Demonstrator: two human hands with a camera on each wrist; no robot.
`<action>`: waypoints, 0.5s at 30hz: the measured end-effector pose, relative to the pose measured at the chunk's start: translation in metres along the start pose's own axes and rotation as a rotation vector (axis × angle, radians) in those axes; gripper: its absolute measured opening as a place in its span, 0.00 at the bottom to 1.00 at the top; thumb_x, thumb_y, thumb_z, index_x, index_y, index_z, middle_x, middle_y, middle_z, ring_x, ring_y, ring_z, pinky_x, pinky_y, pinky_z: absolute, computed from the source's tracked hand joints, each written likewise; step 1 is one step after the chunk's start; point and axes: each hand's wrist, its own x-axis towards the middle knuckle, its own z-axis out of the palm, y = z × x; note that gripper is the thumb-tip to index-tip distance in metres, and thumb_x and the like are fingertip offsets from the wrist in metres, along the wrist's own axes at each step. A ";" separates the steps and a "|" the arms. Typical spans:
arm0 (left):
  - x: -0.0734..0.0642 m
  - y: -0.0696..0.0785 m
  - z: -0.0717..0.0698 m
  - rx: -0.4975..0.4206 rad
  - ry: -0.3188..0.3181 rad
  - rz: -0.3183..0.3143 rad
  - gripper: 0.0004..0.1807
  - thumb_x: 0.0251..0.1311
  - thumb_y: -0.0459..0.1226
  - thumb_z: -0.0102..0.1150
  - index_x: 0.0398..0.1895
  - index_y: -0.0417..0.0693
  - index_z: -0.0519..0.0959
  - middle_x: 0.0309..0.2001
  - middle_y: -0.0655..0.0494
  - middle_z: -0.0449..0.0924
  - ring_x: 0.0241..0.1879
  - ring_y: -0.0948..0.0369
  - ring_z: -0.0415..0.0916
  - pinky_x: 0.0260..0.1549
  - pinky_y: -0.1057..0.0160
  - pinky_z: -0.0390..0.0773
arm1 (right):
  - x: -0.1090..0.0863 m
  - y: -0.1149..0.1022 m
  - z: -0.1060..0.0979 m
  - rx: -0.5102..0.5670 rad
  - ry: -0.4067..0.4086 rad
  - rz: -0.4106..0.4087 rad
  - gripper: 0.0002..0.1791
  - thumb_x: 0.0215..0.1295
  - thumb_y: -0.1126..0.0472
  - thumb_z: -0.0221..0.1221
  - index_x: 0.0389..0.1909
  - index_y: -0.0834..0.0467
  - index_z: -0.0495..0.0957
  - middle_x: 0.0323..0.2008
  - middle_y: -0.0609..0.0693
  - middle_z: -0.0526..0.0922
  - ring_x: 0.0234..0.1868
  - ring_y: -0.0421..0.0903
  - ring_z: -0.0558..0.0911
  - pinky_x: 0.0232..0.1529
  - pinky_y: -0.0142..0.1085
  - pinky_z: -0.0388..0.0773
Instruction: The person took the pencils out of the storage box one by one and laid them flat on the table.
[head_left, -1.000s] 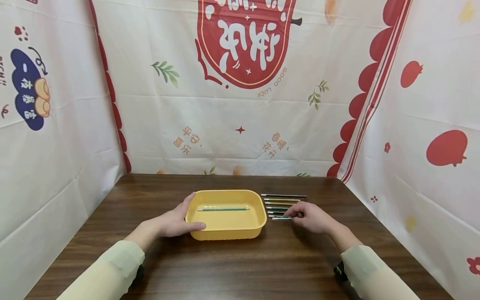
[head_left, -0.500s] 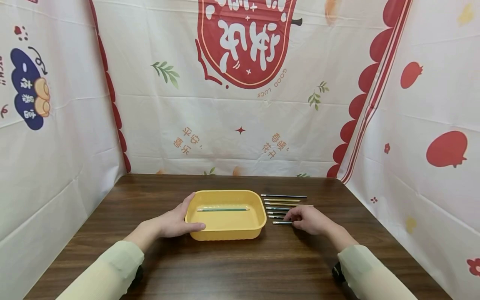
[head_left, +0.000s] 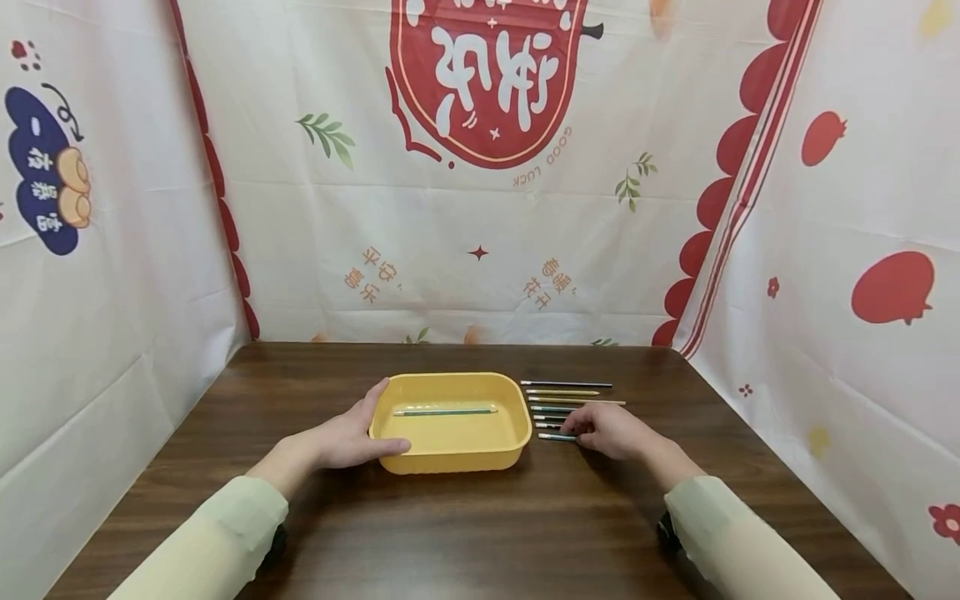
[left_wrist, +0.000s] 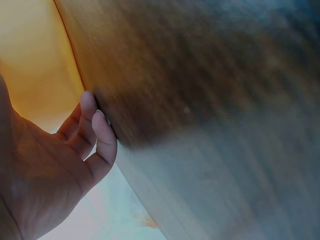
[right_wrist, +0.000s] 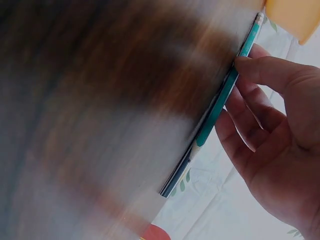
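Note:
Beside the basin, the thumb and fingers of my right hand point(head_left: 611, 429) pinch a green pencil point(right_wrist: 220, 102). Its white eraser end points left in the head view, and the right wrist view shows its sharpened tip. The pencil is at or just above the table; I cannot tell which. With my left hand point(head_left: 348, 433) I hold the left end of a yellow plastic basin point(head_left: 453, 462), the thumb over its near rim and the fingers along its outer side. A single green pencil point(head_left: 446, 412) lies crosswise inside the basin.
Several more pencils lie in a row right of the basin, among them a dark pencil point(head_left: 566, 384) at the back and a yellow pencil point(head_left: 562, 392). Everything stands on a brown wooden table point(head_left: 450, 533). Printed white cloth point(head_left: 465, 217) hangs around its back and sides.
My right hand has drawn the green pencil out of the row towards me, then slightly left. My left hand and the basin have stayed put; the head view has tilted slightly down.

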 end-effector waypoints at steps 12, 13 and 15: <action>0.006 -0.002 -0.005 -0.006 -0.017 0.027 0.71 0.67 0.68 0.67 0.91 0.48 0.29 0.88 0.34 0.45 0.85 0.40 0.54 0.81 0.33 0.58 | 0.005 0.001 -0.003 -0.023 -0.007 0.018 0.14 0.70 0.72 0.66 0.45 0.50 0.92 0.42 0.46 0.91 0.44 0.44 0.82 0.50 0.46 0.82; 0.006 -0.002 -0.005 -0.005 -0.019 0.027 0.71 0.67 0.68 0.67 0.91 0.48 0.29 0.88 0.34 0.45 0.85 0.40 0.54 0.82 0.33 0.58 | 0.005 0.001 -0.003 -0.019 -0.008 0.021 0.14 0.70 0.72 0.65 0.45 0.50 0.92 0.42 0.46 0.91 0.44 0.44 0.82 0.50 0.46 0.82; 0.006 -0.002 -0.005 -0.001 -0.024 0.024 0.71 0.67 0.68 0.67 0.91 0.48 0.29 0.88 0.33 0.45 0.85 0.39 0.54 0.82 0.33 0.57 | 0.005 0.001 -0.002 -0.019 -0.006 0.023 0.14 0.70 0.72 0.65 0.45 0.50 0.92 0.42 0.46 0.91 0.44 0.43 0.82 0.50 0.46 0.82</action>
